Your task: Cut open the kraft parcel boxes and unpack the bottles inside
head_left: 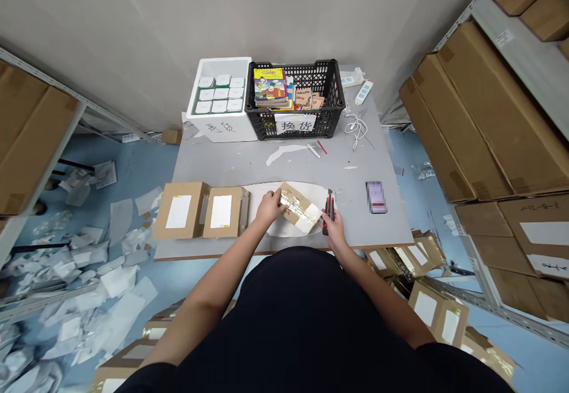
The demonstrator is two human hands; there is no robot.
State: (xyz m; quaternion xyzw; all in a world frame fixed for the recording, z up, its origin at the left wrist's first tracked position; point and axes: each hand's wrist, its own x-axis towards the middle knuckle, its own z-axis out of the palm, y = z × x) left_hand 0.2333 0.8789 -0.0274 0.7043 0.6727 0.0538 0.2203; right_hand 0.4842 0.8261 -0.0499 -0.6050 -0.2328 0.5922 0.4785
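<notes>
A small taped cardboard box (293, 206) with a white label lies at a slant in front of me on a white sheet (262, 194). My left hand (269, 206) is closed on its left end, fingers over the edge. My right hand (334, 227) is at the box's right side, its fingers closed round a red and black utility knife (329, 203). The knife points away from me, and whether its blade is out is too small to tell. Two cardboard boxes with white labels, one left (178, 210) and one nearer (222, 211), stand left of my left hand.
At the back of the table (249, 162) stand a white foam box (226, 132) of several small packs and a black crate (331, 114) with booklets. A phone (377, 197) and white cable (355, 126) lie right. Shelves with cartons (484, 108) flank both sides; paper scraps (111, 280) litter the floor.
</notes>
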